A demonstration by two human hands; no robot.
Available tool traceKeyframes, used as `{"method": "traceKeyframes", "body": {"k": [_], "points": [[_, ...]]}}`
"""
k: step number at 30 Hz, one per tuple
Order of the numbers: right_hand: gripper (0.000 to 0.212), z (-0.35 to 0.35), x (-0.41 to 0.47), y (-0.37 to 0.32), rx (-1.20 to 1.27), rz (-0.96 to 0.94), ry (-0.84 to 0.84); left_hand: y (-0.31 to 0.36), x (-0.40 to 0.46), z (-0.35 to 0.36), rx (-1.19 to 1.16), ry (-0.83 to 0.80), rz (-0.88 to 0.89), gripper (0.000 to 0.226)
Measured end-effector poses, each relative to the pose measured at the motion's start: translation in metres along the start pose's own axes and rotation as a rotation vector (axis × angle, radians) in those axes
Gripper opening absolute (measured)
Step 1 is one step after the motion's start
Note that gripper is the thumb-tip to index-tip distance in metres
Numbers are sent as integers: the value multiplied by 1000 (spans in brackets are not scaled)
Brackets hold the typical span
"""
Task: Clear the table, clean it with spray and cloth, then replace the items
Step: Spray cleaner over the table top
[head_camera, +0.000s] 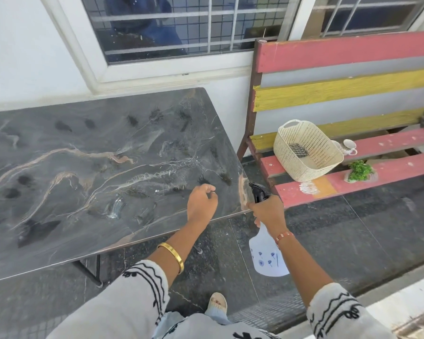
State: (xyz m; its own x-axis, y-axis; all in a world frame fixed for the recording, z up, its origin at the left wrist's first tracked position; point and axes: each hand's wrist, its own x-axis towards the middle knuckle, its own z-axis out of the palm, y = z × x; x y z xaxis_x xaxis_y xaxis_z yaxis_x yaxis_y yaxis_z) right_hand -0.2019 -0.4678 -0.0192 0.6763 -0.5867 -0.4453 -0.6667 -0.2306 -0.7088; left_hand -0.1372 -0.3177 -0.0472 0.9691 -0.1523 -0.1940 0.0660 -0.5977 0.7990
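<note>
From the head camera, the dark grey marble-patterned table (88,172) shows tan and white veins and scattered darker wet-looking blotches across its top. The right hand (269,211) is wrapped around the neck of a translucent white spray bottle with small blue flower prints (267,258); its black trigger head (258,194) sits just off the table's right corner, and the bottle body hangs below the hand over the dark floor. The left hand (202,204) hovers over the table's near edge, fingers loosely curled, holding nothing. On the red and yellow slatted wooden bench (353,91) beside the table rest a cream woven plastic basket (306,150), a white patterned mug (349,146) and a small green plant (360,171).
</note>
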Motion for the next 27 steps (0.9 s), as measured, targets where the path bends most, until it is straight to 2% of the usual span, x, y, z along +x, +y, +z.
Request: {"method": "traceKeyframes", "body": {"k": [4, 7, 12, 21, 27], "points": [[30, -15, 9, 8, 39, 6, 12, 13, 1, 18, 10, -36, 25, 26], [29, -25, 13, 11, 92, -29, 46, 24, 2, 32, 17, -67, 47, 26], [39, -44, 18, 13, 173, -70, 121, 51, 2, 55, 18, -147, 81, 28], [35, -85, 46, 12, 313, -173, 235, 101, 25, 107, 6, -261, 185, 26], [35, -121, 103, 15, 350, -218, 316, 138, 66, 161, -5, -336, 227, 28]]}}
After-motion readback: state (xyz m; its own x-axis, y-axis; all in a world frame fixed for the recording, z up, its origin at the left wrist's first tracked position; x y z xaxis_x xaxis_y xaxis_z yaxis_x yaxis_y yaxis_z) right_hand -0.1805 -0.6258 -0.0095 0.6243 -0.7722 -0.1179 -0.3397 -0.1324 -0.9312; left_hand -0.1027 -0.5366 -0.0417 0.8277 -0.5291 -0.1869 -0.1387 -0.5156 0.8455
